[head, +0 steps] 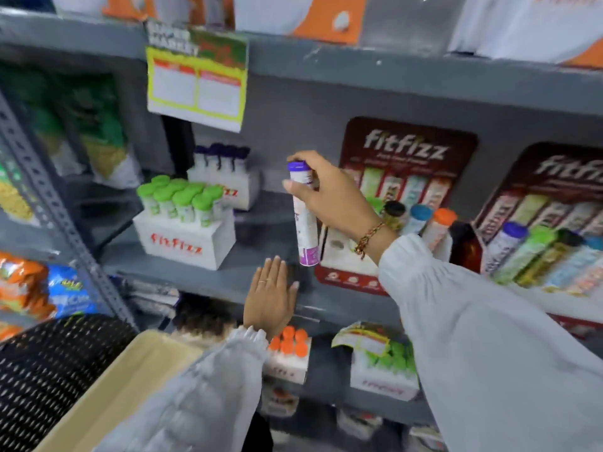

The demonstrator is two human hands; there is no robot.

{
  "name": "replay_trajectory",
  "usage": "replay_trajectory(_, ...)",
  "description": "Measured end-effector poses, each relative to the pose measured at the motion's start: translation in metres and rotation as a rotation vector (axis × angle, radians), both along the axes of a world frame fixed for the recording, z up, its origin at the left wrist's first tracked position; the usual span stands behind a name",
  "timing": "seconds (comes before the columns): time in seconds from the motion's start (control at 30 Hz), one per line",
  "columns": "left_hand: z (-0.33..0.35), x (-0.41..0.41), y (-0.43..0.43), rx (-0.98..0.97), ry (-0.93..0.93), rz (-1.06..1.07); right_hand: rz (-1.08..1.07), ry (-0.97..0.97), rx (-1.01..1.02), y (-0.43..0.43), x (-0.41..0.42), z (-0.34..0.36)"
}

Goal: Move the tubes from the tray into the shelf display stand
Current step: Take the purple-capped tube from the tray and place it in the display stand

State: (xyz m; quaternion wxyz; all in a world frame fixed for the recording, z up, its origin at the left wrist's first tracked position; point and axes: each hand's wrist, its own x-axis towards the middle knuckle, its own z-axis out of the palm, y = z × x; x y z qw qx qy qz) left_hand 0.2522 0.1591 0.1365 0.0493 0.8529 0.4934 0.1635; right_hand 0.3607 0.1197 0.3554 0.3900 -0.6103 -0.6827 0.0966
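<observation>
Likely light, stiff and smooth, the purple-capped tube (305, 220) hangs upright from the right hand (329, 197), fingers (295, 187) pinching just under its cap, while the left hand (270, 298) lies flat and empty on the shelf's front edge (342, 308).

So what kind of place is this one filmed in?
Most likely a shop aisle: grey metal shelving, a hanging promo tag, and fitfizz display stands stocked with tubes. The right hand holds a purple-capped tube.

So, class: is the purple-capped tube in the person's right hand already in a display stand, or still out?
Out. The right hand holds the purple-capped tube roughly upright in the air above the shelf, in no stand.
</observation>
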Motion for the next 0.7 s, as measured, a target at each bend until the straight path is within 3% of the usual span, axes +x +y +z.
replay_trajectory(0.1, 0.000, 0.013, 0.005, -0.010, 0.101, 0.002, -0.091, 0.007, 0.056, -0.002, 0.020, 0.014)
replay_trajectory(0.2, 0.002, 0.013, 0.005, 0.018, 0.158, 0.027, -0.119, -0.013, -0.023, 0.000, 0.032, 0.025)
replay_trajectory(0.5, -0.002, 0.011, 0.007, -0.017, 0.174, 0.029, -0.144, -0.283, -0.130, 0.000, 0.035, 0.043)
replay_trajectory(0.7, 0.000, 0.010, 0.007, -0.026, 0.194, 0.025, -0.072, -0.139, -0.266, -0.004, 0.036, 0.049)
